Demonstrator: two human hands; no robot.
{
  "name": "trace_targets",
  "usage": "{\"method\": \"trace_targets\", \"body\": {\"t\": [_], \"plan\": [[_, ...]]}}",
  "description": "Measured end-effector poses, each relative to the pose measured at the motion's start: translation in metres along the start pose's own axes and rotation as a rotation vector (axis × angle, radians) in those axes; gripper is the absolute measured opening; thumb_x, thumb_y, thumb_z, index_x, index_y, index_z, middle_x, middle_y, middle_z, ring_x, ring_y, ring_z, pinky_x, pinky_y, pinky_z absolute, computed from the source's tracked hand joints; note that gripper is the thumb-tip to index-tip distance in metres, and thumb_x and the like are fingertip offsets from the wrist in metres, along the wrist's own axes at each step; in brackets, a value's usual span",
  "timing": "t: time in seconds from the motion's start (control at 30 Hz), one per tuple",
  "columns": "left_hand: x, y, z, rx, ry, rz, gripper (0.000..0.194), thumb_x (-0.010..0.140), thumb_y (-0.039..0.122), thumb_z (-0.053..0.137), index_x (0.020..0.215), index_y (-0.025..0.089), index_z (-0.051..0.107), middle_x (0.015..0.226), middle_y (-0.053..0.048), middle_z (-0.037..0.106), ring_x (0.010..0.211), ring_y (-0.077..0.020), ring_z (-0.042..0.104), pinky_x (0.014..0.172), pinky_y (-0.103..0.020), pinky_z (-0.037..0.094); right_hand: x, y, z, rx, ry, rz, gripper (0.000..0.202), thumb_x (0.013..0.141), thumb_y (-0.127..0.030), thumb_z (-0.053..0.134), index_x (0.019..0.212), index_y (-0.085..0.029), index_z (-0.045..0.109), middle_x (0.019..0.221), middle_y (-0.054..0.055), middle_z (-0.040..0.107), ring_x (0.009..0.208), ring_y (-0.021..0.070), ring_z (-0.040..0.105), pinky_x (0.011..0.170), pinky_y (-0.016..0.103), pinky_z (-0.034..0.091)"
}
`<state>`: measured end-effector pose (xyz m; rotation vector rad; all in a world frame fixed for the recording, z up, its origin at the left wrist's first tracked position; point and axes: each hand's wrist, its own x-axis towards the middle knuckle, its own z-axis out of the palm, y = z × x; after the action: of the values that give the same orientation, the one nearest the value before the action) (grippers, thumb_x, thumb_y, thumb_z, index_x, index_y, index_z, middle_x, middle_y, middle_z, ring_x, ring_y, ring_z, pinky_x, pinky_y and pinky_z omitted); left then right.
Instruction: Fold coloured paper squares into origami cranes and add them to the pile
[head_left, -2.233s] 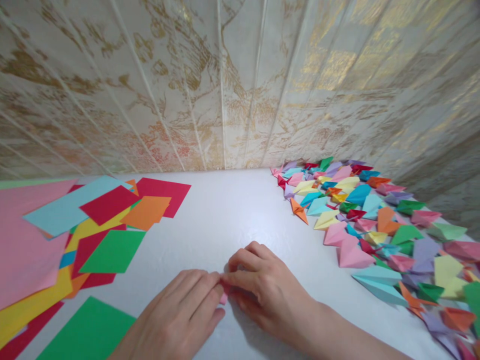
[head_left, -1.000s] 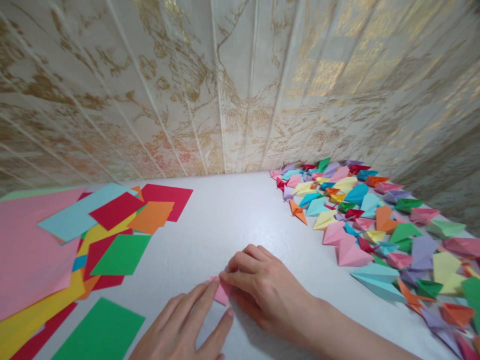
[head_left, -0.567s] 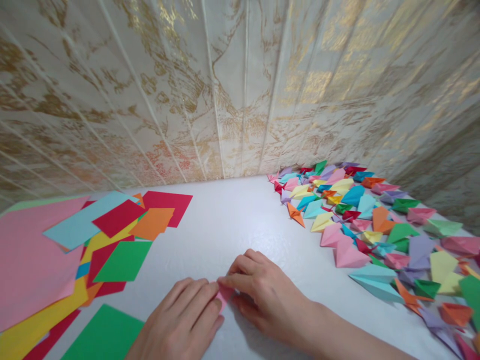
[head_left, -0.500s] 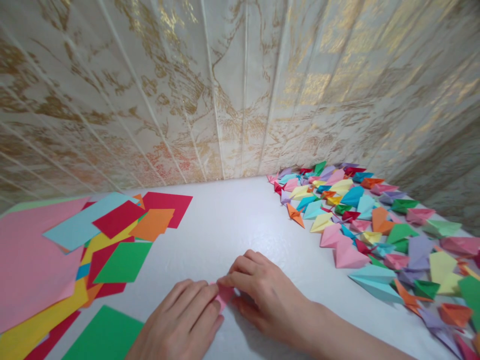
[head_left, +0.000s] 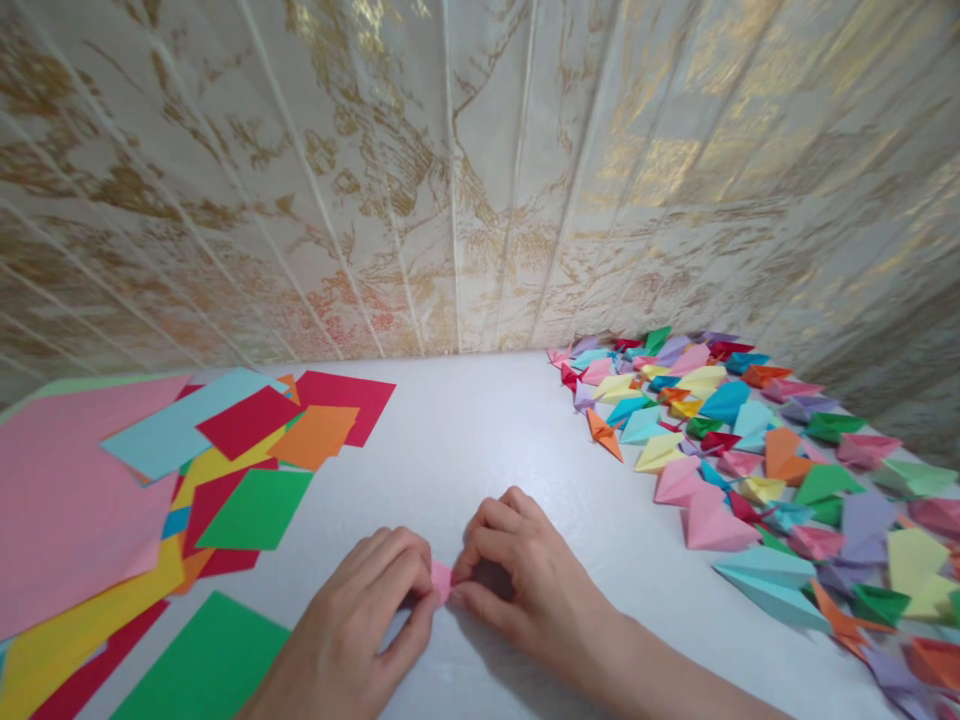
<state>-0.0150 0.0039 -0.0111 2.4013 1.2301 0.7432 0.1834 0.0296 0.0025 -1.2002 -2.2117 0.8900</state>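
Between my two hands, low in the middle of the head view, is a small folded piece of pink paper [head_left: 441, 580]. My left hand [head_left: 367, 610] pinches its left side with thumb and fingertips. On the other side, my right hand [head_left: 525, 580] pinches the right edge between thumb and forefinger. Fingers cover most of the paper, so its full folded shape is hidden. Both hands are close to the white tabletop [head_left: 465, 430].
Loose coloured sheets lie on the left: a large pink sheet [head_left: 82, 500], a green sheet [head_left: 206, 660] and an orange sheet [head_left: 319, 435]. Many folded paper pieces [head_left: 720, 515] cover the right side. A gold-patterned curtain [head_left: 450, 180] hangs behind the table.
Both hands have gone from lying low over the pink paper to pinching it from either side, with fingers more curled. The view has shifted slightly, so the surroundings sit farther right.
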Motion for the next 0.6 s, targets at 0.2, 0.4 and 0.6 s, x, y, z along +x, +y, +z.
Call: {"method": "trace_targets", "body": {"t": [0.2, 0.4, 0.6], "plan": [[0.0015, 0.0000, 0.0034, -0.023, -0.012, -0.044, 0.021, 0.093, 0.007, 0.040, 0.079, 0.023, 0.041, 0.082, 0.002, 0.054, 0.078, -0.0154, 0.054, 0.071, -0.028, 0.042, -0.0014, -0.0045, 0.0035, -0.036, -0.003, 0.064, 0.010, 0.079, -0.008, 0.068, 0.078, -0.018, 0.066, 0.086, 0.002, 0.058, 0.088, 0.0196, 0.047, 0.080, 0.035, 0.037], [0.0036, 0.0012, 0.0077, -0.037, 0.009, -0.052, 0.022, 0.093, 0.006, 0.039, 0.078, 0.023, 0.037, 0.081, 0.002, 0.052, 0.077, -0.0161, 0.050, 0.069, -0.030, 0.039, -0.0007, -0.0034, 0.0054, -0.084, -0.011, 0.052, 0.010, 0.079, -0.008, 0.065, 0.078, -0.017, 0.062, 0.087, 0.003, 0.055, 0.086, 0.0197, 0.046, 0.079, 0.035, 0.036], [0.0053, 0.0034, 0.0082, 0.056, 0.004, -0.032, 0.023, 0.091, 0.005, 0.037, 0.077, 0.023, 0.036, 0.080, 0.000, 0.050, 0.075, -0.0182, 0.047, 0.067, -0.033, 0.036, 0.0010, -0.0032, 0.0059, -0.099, -0.017, 0.057, 0.011, 0.079, -0.009, 0.067, 0.077, -0.017, 0.061, 0.087, 0.003, 0.056, 0.086, 0.0200, 0.046, 0.078, 0.035, 0.035]]}}
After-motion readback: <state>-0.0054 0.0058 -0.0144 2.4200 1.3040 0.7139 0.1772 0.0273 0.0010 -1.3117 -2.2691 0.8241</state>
